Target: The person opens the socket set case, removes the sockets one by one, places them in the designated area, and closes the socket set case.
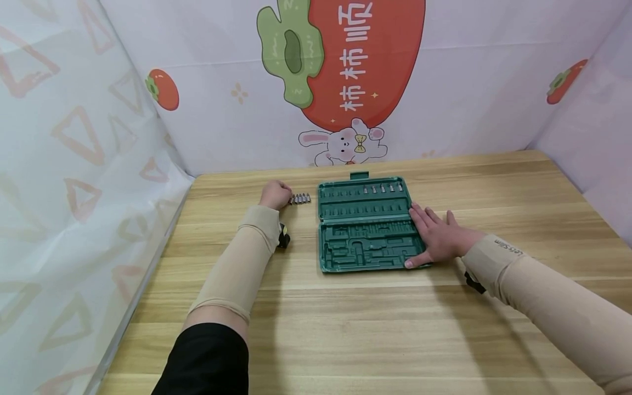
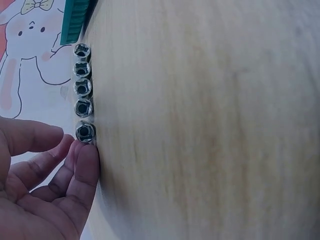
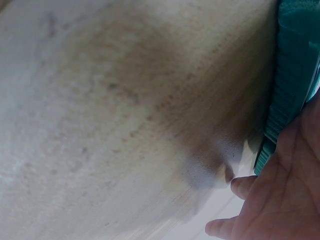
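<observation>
On the table's far side a short row of silver sockets lies to the left of an open green socket case. My left hand is at the row's left end. In the left wrist view its fingertips are right at the nearest socket, while another finger stands a little apart from it. My right hand rests spread on the case's right edge, thumb at the near corner. The right wrist view shows its palm against the green case side.
More sockets stand in the right part of the case's far half. The near half has moulded hollows. A latch tab sticks out at the back. A printed cloth hangs behind the wooden table.
</observation>
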### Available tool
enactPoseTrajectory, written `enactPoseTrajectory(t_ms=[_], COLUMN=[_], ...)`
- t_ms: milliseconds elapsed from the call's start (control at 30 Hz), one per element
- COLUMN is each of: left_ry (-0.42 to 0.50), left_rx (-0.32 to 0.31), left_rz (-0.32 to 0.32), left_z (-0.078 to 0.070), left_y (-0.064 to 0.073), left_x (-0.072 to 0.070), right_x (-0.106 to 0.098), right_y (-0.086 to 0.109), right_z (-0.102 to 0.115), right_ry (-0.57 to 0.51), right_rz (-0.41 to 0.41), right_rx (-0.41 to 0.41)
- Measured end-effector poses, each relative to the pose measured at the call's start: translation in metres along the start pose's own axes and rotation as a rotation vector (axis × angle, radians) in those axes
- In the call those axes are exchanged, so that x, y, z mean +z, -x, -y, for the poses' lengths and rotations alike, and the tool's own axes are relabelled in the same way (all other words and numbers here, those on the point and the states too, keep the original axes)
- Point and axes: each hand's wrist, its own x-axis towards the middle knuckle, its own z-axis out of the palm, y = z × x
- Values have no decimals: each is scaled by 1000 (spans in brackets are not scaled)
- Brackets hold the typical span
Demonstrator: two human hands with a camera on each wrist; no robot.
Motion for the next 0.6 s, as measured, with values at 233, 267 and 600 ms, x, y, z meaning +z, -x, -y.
enactPoseTrajectory(t_ms=[233, 267, 600], left_ry=[170, 245, 744], left_rx=[-22, -23, -43], left_rz=[-8, 8, 227], left_z=[-5, -7, -44], left_y=[-1, -2, 0], left_x=[-1, -1, 14], right_x=[-2, -2, -2], right_y=[1, 1, 1], right_z=[1, 1, 1], right_ry=[-3, -1, 5], right_rz=[4, 5, 9], right_rx=[-2, -1, 0])
